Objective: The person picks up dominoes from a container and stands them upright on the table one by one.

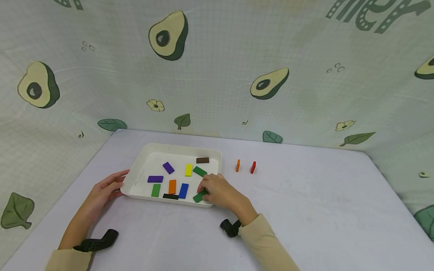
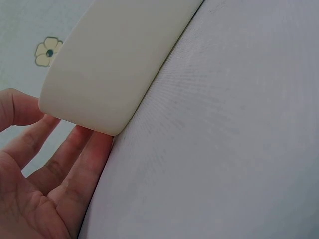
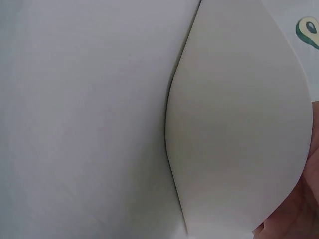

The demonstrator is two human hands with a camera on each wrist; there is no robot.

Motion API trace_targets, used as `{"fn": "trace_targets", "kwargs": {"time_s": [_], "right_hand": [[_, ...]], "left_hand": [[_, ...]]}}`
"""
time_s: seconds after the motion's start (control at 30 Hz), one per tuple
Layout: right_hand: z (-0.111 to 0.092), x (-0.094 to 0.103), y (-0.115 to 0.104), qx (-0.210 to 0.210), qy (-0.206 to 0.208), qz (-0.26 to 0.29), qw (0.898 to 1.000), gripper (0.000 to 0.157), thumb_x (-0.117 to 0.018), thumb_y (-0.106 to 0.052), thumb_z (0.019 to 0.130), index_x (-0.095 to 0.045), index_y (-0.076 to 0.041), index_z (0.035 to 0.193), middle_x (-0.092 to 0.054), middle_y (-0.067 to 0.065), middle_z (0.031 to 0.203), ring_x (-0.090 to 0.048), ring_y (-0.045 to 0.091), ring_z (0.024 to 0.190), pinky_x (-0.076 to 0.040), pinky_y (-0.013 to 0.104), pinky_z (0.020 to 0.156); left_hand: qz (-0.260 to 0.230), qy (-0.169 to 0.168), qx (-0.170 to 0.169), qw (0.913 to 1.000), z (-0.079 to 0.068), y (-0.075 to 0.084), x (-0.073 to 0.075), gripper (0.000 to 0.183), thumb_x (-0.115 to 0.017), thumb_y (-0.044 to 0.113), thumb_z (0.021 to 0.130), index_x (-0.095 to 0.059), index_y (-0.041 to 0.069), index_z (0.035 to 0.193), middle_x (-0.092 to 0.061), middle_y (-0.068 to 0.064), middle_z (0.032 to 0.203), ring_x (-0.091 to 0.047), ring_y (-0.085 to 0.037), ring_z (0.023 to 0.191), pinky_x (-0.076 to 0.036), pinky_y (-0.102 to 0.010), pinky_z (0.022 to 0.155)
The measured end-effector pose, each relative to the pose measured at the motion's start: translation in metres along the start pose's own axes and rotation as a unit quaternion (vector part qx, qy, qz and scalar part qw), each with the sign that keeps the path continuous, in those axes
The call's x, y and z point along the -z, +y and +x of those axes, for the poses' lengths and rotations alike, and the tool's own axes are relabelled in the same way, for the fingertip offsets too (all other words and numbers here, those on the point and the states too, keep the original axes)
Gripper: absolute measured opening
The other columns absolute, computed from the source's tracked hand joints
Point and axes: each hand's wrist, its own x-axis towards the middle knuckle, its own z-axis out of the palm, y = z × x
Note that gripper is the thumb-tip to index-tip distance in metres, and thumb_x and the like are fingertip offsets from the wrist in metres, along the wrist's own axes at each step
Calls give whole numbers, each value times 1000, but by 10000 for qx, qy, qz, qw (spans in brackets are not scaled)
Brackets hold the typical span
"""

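A white tray lies on the table with several coloured blocks in it. My left hand rests its fingers against the tray's left end; in the left wrist view those fingers touch the outer wall, fairly straight. Over the tray's near right corner, my right hand pinches a green block. Just beyond that hand lies another green block. The tray wall covers most of the right wrist view, hiding the fingertips and the pinched block.
Also in the tray are a yellow block, a brown block, an orange block, a blue block, a black block and purple ones. An orange block and a red block stand right of the tray.
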Motion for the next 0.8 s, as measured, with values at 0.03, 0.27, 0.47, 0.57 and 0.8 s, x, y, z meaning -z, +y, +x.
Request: {"fn": "trace_targets", "kwargs": {"time_s": [0.03,0.27,0.47,0.57,0.8], "right_hand": [[0,0,0,7,14,-12,10000,13,-70,-15,82,-70,-15,95,-59,-6,94,-53,9,94,-36,26,88],[1,-2,0,11,66,-124,9999,16,-73,-19,80,-70,-18,96,-58,-7,91,-51,9,89,-34,23,78],[1,-3,-1,-80,51,-178,9998,17,-72,-18,80,-70,-17,97,-58,-6,92,-51,9,90,-34,23,79],[1,-2,-1,-100,41,-198,9997,18,-72,-18,80,-70,-16,98,-59,-6,93,-51,9,92,-35,24,81],[1,-2,-2,-130,-1,-211,9997,19,-72,-18,80,-70,-15,99,-59,-6,94,-51,9,93,-36,24,84]], "left_hand": [[0,0,2,10000,0,0,0,50,-49,32,96,-40,11,141,-50,30,117,-57,7,97,-50,-13,77],[18,-15,6,10000,0,-1,1,49,-48,31,97,-39,11,141,-50,30,117,-57,8,97,-50,-13,77],[40,-10,18,10000,0,-1,0,49,-48,32,97,-40,11,141,-50,30,116,-56,8,97,-50,-13,77],[30,-9,34,10000,0,-1,0,49,-48,32,97,-40,12,141,-49,30,117,-56,8,97,-50,-13,77],[70,-5,8,10000,0,-1,0,49,-48,32,97,-40,12,141,-51,30,116,-57,8,97,-50,-13,77]]}}
